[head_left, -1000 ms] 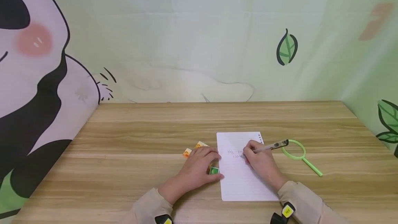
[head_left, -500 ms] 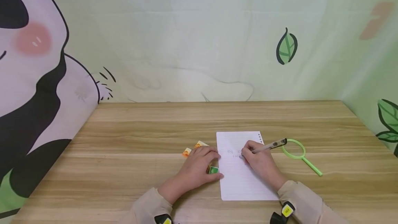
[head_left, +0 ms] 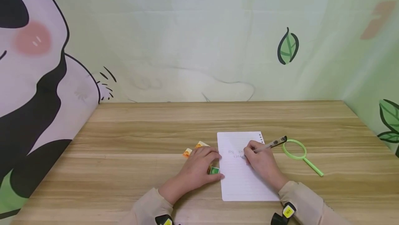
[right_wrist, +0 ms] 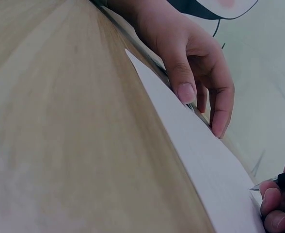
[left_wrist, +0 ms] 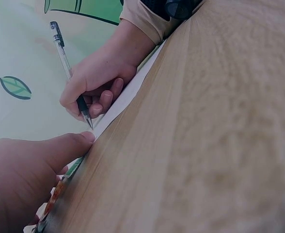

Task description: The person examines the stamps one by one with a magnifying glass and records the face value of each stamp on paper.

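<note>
A lined white sheet of paper (head_left: 237,183) lies on the table, with a short bit of handwriting in its upper part. My right hand (head_left: 263,162) rests on the sheet and grips a pen (head_left: 270,144), its tip down at the writing. The left wrist view shows the pen (left_wrist: 62,58) with a clear barrel, dark grip and dark cap end. My left hand (head_left: 197,167) lies at the sheet's left edge, thumb and fingertips touching that edge. Beneath its palm are small colourful cards (head_left: 214,170), partly hidden, with orange ones showing past the knuckles.
A green magnifying glass (head_left: 303,157) lies just right of the paper, its handle pointing toward the front right. The wooden table (head_left: 124,128) ends at a pale printed backdrop (head_left: 187,44) with a panda on the left.
The pen's back end has swung slightly as my right hand makes small movements over the writing. My left hand and the paper stay in place.
</note>
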`<state>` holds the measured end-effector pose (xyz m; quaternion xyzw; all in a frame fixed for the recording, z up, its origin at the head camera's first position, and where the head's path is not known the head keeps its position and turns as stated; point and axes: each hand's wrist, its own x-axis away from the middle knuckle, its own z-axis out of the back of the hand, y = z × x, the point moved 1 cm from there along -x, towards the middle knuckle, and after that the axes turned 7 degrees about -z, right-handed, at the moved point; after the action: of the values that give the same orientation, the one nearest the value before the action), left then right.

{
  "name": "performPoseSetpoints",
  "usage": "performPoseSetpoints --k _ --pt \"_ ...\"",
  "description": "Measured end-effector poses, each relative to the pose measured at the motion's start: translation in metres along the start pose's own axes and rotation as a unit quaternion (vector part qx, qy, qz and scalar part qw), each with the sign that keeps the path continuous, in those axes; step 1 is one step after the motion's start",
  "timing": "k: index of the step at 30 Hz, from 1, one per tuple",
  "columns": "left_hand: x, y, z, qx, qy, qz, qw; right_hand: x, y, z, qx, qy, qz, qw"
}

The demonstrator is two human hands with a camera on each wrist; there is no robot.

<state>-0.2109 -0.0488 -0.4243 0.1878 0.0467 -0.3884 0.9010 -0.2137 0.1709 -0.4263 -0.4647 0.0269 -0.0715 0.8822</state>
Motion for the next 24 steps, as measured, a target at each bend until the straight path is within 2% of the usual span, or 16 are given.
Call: performPoseSetpoints --k 5,10,18,24 --pt "-0.0002 0.0004 -0.0002 -0.001 0.0 0.002 1.0 0.0002 -0.0001 0.0012 0.005 0.016 -0.006 0.9998" --pt "-0.0002 0.0006 0.0 0.003 -0.001 0.002 1.0 -0.0002 0.0004 0.0019 0.004 0.015 -0.015 0.9998" --pt "0.0009 0.0007 0.0015 0.009 0.0 0.004 1.0 -0.0019 -0.0016 0.0028 -0.038 0.006 -0.016 0.9992" --pt "0.0011 0.0019 0.0023 0.01 0.001 0.002 0.9999 -0.0024 -0.0047 0.0089 0.001 -0.006 0.003 1.0"
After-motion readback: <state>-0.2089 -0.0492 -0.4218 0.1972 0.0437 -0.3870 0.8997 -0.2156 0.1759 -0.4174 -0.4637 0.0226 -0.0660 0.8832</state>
